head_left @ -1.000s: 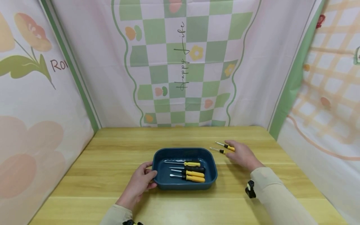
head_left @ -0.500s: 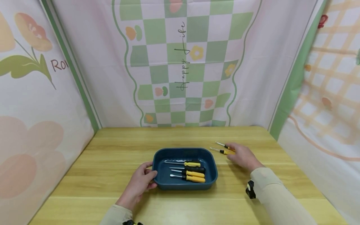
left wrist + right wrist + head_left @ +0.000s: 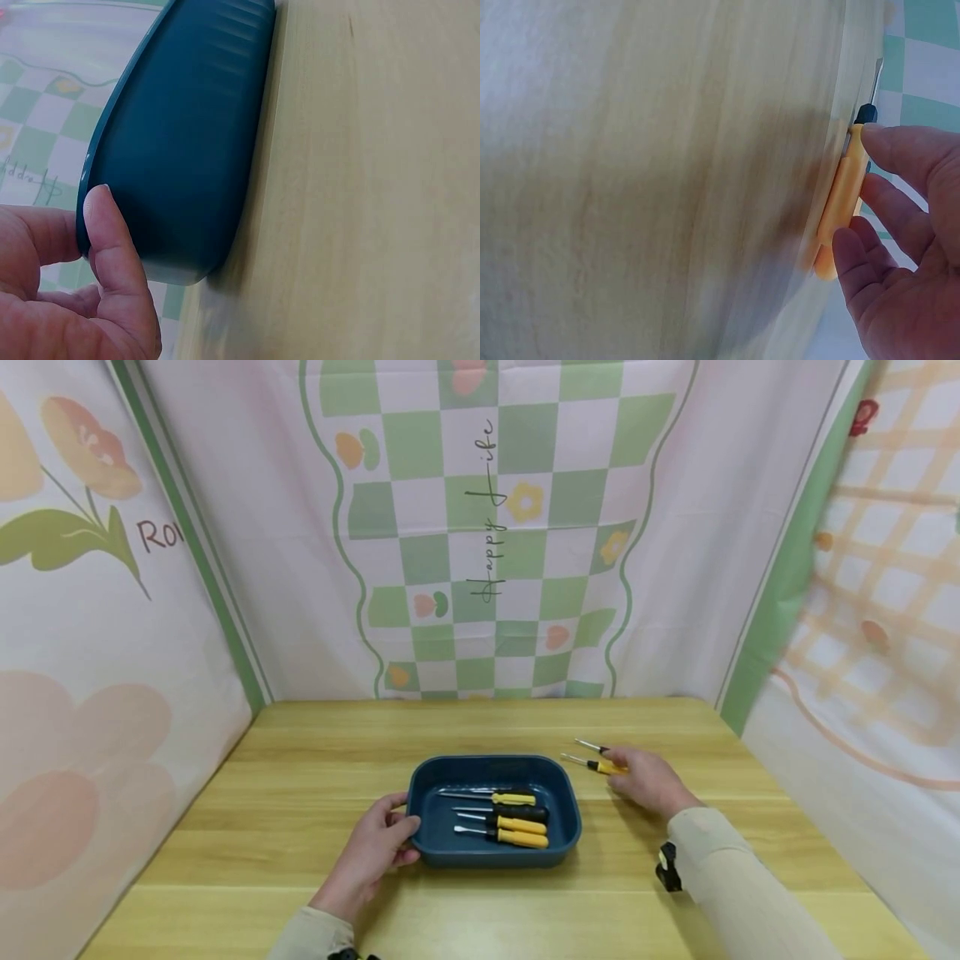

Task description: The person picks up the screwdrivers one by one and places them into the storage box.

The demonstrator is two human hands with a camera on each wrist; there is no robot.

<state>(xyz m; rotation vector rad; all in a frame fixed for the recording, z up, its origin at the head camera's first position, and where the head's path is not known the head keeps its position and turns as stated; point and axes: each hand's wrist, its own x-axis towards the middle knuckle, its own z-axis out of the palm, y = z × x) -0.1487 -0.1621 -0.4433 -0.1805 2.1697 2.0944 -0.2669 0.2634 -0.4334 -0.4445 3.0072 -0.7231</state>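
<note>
My left hand (image 3: 375, 845) pinches the left wall of a dark blue plastic box (image 3: 491, 858), thumb over the rim and fingers outside. In the left wrist view, the box's outer wall (image 3: 180, 142) fills the upper middle, with a fingertip pressed against it. Several yellow- or black-handled screwdrivers (image 3: 517, 825) lie side by side in the box, tips leftward. At its right, my right hand (image 3: 648, 778) bends over two yellow-handled screwdrivers on the table, covering the farther handle. In the right wrist view, its fingertips pinch along the nearer screwdriver's yellow handle (image 3: 844, 195).
The wooden table (image 3: 315, 777) reaches back to a green-and-white checked cloth (image 3: 517, 610). Patterned cloth walls stand at the left (image 3: 97, 693) and right (image 3: 862, 760).
My right hand has shifted slightly toward me, showing more of the nearer screwdriver's handle and hiding the farther one's. My left hand and the box have not moved.
</note>
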